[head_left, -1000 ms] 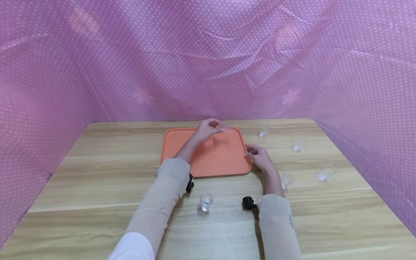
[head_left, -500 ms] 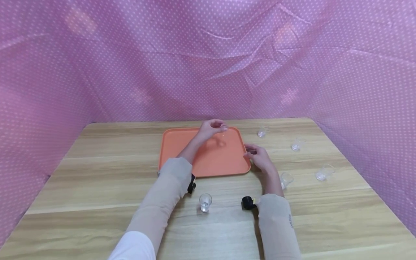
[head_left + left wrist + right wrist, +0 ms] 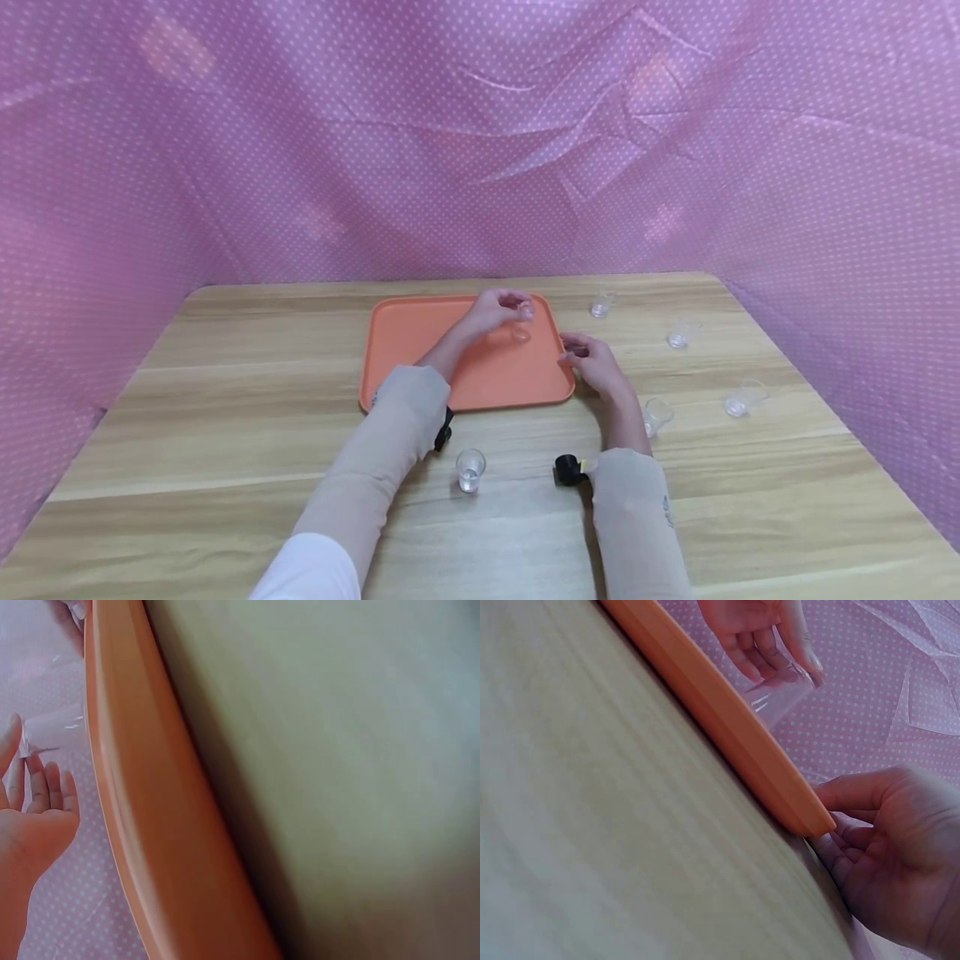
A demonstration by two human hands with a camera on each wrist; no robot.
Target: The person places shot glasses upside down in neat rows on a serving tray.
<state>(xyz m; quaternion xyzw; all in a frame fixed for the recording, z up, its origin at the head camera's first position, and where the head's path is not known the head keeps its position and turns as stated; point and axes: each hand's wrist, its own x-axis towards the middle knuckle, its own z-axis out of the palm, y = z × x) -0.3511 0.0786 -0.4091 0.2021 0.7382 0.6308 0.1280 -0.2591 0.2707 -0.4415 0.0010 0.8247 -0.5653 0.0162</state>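
An orange tray (image 3: 480, 375) lies on the wooden table. Over its right half, my left hand (image 3: 495, 310) pinches a small clear shot glass (image 3: 784, 697) by its upper end. The glass's other end points down, close over the tray's surface. In the left wrist view the same glass (image 3: 56, 731) shows between the fingers behind the tray's wall. My right hand (image 3: 596, 362) grips the tray's right edge near the front corner. The right wrist view shows that hand's fingers (image 3: 840, 847) reaching below the rim, with the thumb above.
Another shot glass (image 3: 470, 471) stands in front of the tray, between the forearms. Several more stand on the right: one at the back (image 3: 600, 307), others nearer, one (image 3: 656, 415) right beside my right wrist. Pink dotted cloth (image 3: 480, 150) hangs round the table's back and sides.
My left hand has come down and slightly nearer over the tray, bringing the glass lower. The right hand keeps its grip on the tray's edge. The whole view has shifted slightly.
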